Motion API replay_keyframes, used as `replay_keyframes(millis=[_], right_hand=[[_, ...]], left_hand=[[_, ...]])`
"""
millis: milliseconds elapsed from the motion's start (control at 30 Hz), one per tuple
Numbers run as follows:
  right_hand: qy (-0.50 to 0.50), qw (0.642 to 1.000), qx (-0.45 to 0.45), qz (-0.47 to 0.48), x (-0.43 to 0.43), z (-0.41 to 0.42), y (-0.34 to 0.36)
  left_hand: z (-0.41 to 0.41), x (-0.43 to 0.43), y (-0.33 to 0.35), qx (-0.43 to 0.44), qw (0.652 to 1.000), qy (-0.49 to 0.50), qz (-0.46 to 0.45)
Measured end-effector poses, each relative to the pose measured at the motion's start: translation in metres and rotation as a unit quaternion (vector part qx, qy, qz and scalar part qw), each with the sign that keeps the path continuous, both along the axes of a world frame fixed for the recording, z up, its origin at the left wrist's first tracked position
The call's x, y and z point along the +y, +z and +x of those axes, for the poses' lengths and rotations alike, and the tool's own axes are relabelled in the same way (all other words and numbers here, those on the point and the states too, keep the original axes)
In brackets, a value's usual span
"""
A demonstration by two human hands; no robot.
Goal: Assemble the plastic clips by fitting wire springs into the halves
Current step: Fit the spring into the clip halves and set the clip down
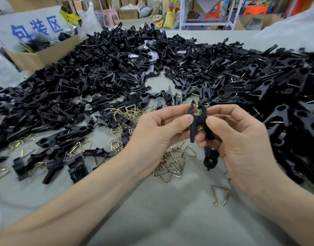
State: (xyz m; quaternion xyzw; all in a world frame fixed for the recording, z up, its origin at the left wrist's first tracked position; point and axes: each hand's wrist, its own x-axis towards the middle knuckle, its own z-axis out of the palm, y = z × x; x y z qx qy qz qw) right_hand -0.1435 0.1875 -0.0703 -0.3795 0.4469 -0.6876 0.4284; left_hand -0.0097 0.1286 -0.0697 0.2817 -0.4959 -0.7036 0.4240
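Above the table (152,210), both hands pinching clip halves (197,119), spring unseen

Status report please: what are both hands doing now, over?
Left hand and right hand pinch two clip halves together. Second clip hangs under right palm. No spring visibly fitted. Nothing blocking.

Head view, close, down onto table (152,219)

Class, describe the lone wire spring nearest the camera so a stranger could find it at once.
Start at the right hand holding black clip halves above the grey table. Look below its wrist: one brass-coloured triangular wire spring lies there. Unlike the tangled springs farther up, it sits alone on bare cloth.
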Motion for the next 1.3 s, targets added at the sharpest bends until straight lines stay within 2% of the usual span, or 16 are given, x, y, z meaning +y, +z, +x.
replay_keyframes(millis=[300, 800, 1300], right_hand=[[0.001, 0.998, 0.057, -0.014, 0.0002, -0.003, -0.0007], [-0.022, 0.995, 0.098, -0.02, 0.0004, -0.0048, -0.0035], [-0.063, 0.991, 0.121, 0.005, 0.003, -0.0003, -0.0013]], left_hand=[[0.001, -0.0013, -0.0002, -0.012, 1.0, 0.001, -0.01], [0.0021, -0.0015, 0.0004, -0.042, 0.998, 0.012, -0.037], [0.0041, -0.0031, 0.0006, -0.053, 0.998, -0.014, -0.007]])
